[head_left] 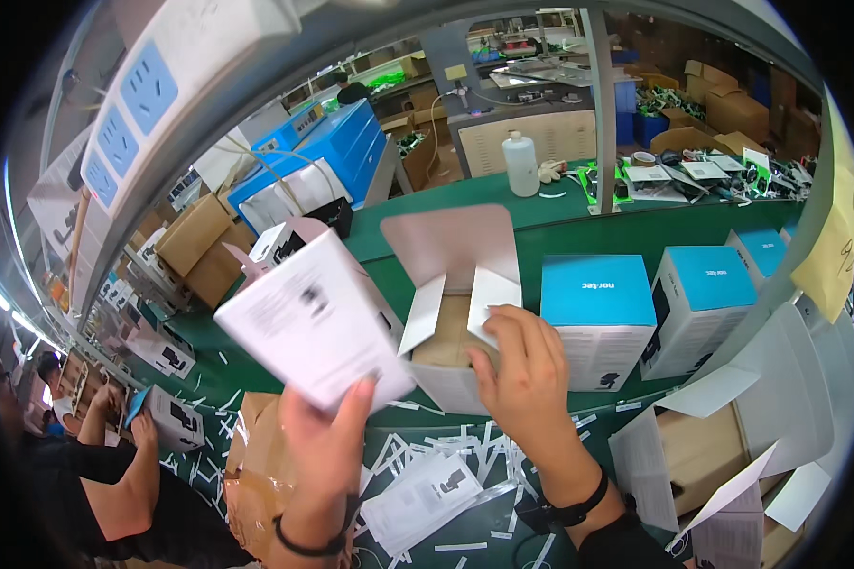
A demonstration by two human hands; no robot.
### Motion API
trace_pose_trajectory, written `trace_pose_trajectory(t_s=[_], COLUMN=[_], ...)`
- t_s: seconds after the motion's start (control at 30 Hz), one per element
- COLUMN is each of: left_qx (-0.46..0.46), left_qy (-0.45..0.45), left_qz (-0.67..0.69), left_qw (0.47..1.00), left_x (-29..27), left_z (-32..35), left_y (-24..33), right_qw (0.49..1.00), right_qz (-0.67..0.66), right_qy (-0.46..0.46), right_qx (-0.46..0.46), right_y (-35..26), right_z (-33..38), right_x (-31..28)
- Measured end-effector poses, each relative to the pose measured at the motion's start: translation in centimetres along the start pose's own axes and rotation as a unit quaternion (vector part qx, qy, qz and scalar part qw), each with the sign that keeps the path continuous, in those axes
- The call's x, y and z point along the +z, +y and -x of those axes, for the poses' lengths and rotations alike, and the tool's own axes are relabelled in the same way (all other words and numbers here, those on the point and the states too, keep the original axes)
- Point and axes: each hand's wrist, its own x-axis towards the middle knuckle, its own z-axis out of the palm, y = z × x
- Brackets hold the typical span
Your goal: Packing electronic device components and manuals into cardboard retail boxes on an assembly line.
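Note:
In my left hand [327,431] is a white printed leaflet [299,327], pinched near its lower edge and tilted, slightly smeared by motion. To its right stands a white box [451,384] with its lid raised and side flaps spread; plain brown cardboard [454,327] shows inside. My right hand [527,365] is at that box's right flap, fingertips touching it, with thumb and fingers apart. Below, between my forearms, lies a stack of similar leaflets [427,498] in clear plastic.
Blue-topped closed boxes [598,289] line the right side. Another open box [702,446] is at the lower right. Paper strips [460,546] litter the green bench; a brown carton [253,474] sits left. A co-worker [123,484] handles a box at far left. A white bottle [520,163] stands behind.

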Motion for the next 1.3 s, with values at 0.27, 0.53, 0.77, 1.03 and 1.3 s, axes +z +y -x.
trace_pose_trajectory(t_s=[0.27, 0.53, 0.77, 1.03, 1.3], left_qx=[0.193, 0.408, 0.406, 0.392, 0.234], left_qy=[-0.021, 0.038, -0.054, -0.099, -0.123], left_qz=[-0.236, -0.462, -0.230, -0.365, -0.091], left_qw=[0.952, 0.786, 0.883, 0.839, 0.960], left_x=[7.9, 4.8, 4.7, 4.3, 4.9], left_z=[-6.4, -6.1, -7.1, -7.5, -5.2], left_y=[-7.9, -9.1, -9.7, -8.4, -8.0], right_qw=[0.989, 0.993, 0.995, 0.996, 0.981], right_qz=[0.130, 0.105, 0.085, 0.084, 0.166], right_qy=[0.065, 0.052, 0.049, 0.036, -0.069], right_qx=[0.019, -0.014, -0.022, -0.014, -0.068], right_y=[1.2, 1.1, 1.8, 2.0, 1.8], right_z=[-0.8, -1.3, -1.6, -1.5, -1.0], right_x=[-1.9, -1.9, -2.4, -2.9, -2.9])
